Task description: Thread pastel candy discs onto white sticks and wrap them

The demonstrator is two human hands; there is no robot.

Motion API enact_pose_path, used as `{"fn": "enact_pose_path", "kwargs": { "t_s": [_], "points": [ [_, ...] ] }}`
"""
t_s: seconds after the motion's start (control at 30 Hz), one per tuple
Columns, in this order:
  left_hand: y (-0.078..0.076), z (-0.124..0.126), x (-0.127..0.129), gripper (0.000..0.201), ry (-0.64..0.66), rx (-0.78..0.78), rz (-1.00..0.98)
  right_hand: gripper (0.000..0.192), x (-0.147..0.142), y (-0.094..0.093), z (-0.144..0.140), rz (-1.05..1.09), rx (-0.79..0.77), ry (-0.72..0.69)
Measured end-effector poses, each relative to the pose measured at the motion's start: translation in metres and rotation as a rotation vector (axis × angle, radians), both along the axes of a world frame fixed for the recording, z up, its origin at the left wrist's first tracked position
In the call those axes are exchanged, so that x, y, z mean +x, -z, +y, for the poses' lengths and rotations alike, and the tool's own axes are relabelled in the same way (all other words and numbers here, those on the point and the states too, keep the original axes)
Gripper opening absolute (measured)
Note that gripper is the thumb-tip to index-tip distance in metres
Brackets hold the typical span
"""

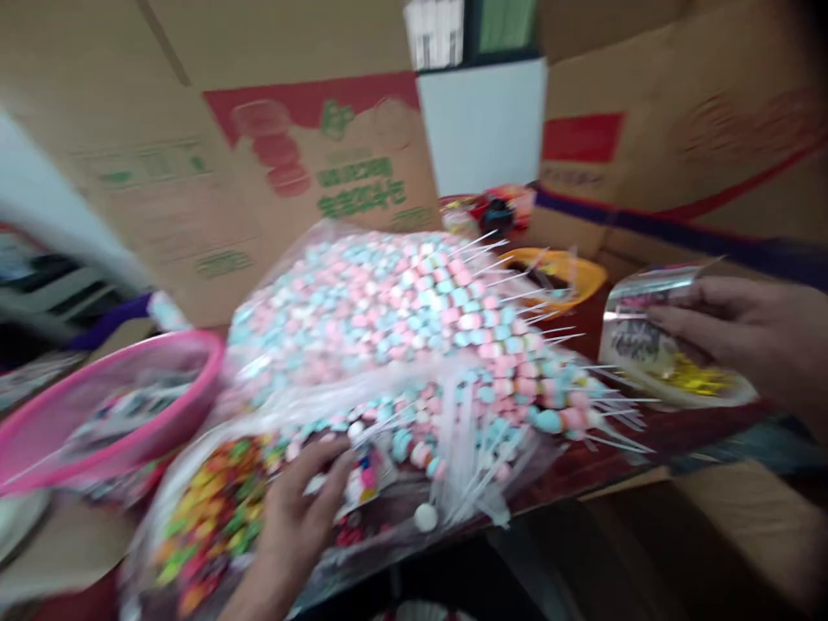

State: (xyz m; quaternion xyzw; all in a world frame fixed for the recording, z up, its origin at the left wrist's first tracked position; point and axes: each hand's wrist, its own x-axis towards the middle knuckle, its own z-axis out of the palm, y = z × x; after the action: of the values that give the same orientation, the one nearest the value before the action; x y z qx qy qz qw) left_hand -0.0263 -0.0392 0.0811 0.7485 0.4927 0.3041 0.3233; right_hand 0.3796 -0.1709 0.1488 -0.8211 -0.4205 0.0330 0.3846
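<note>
My right hand [743, 323] is closed on a shiny printed plastic packet [637, 323], pinched between thumb and fingers. Below it, a pale shallow bowl [730, 397] holds gold twist ties [699, 377]. My left hand [301, 509] is open, thumb and forefinger apart, over the near side of the candy. Beside its fingertips lies a small wrapper with pink and blue print [367, 476]. Skewers of pink, blue and white marshmallows [466, 319] are piled in front of me, their white sticks pointing right. Motion blurs the picture.
A clear bag of colourful gummy candies [220, 492] lies at the near left. Further left stands a pink basket [210, 349] with packets in it. Behind the pile are an orange basket [592, 276] and large cardboard boxes [291, 164]. A white ball [425, 517] lies near the table edge.
</note>
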Motion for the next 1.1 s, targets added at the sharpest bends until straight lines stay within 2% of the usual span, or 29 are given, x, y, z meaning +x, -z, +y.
{"fn": "enact_pose_path", "kwargs": {
  "t_s": [0.03, 0.07, 0.1, 0.17, 0.23, 0.27, 0.33, 0.37, 0.47, 0.53, 0.63, 0.77, 0.87, 1.0, 1.1],
  "points": [
    [-0.009, -0.007, 0.014, 0.033, 0.055, -0.159, -0.067, 0.023, -0.038, 0.011, 0.008, 0.087, 0.037, -0.049],
    [-0.015, -0.012, 0.026, 0.040, 0.098, -0.312, -0.178, 0.025, -0.078, 0.022, 0.016, 0.179, 0.027, -0.154],
    [-0.017, -0.014, 0.035, 0.047, 0.135, -0.463, -0.305, 0.027, -0.119, 0.033, 0.023, 0.285, 0.035, -0.280],
    [-0.016, -0.016, 0.040, 0.044, 0.187, -0.692, -0.510, 0.029, -0.193, 0.051, 0.036, 0.478, 0.032, -0.463],
    [-0.014, -0.015, 0.027, 0.036, 0.145, -0.774, -0.636, 0.028, -0.241, 0.063, 0.047, 0.611, -0.005, -0.636],
    [-0.014, -0.012, 0.015, 0.033, 0.103, -0.760, -0.648, 0.027, -0.252, 0.066, 0.051, 0.656, -0.043, -0.696],
    [-0.017, -0.001, -0.015, 0.031, 0.040, -0.661, -0.555, 0.026, -0.252, 0.069, 0.055, 0.659, -0.082, -0.737],
    [-0.020, 0.006, -0.030, 0.031, 0.046, -0.605, -0.444, 0.026, -0.243, 0.070, 0.054, 0.629, -0.082, -0.702],
    [-0.028, 0.030, -0.065, 0.029, 0.161, -0.415, -0.071, 0.030, -0.203, 0.073, 0.043, 0.494, -0.044, -0.455],
    [-0.029, 0.042, -0.072, 0.027, 0.304, -0.322, 0.148, 0.032, -0.182, 0.078, 0.035, 0.426, -0.083, -0.352],
    [-0.020, 0.052, -0.063, 0.026, 0.490, -0.211, 0.394, 0.031, -0.175, 0.087, 0.026, 0.332, -0.137, -0.393],
    [-0.003, 0.048, -0.042, 0.024, 0.570, -0.071, 0.664, 0.027, -0.197, 0.098, 0.026, 0.225, -0.226, -0.598],
    [0.010, 0.038, -0.032, 0.023, 0.491, 0.024, 0.832, 0.026, -0.219, 0.100, 0.037, 0.087, -0.236, -0.657],
    [0.024, 0.024, -0.030, 0.020, 0.402, 0.094, 0.853, 0.024, -0.255, 0.096, 0.065, -0.258, -0.164, -0.770],
    [0.032, 0.016, -0.038, 0.025, 0.318, 0.163, 0.803, 0.027, -0.280, 0.096, 0.090, -0.507, -0.282, -0.875]
  ]
}}
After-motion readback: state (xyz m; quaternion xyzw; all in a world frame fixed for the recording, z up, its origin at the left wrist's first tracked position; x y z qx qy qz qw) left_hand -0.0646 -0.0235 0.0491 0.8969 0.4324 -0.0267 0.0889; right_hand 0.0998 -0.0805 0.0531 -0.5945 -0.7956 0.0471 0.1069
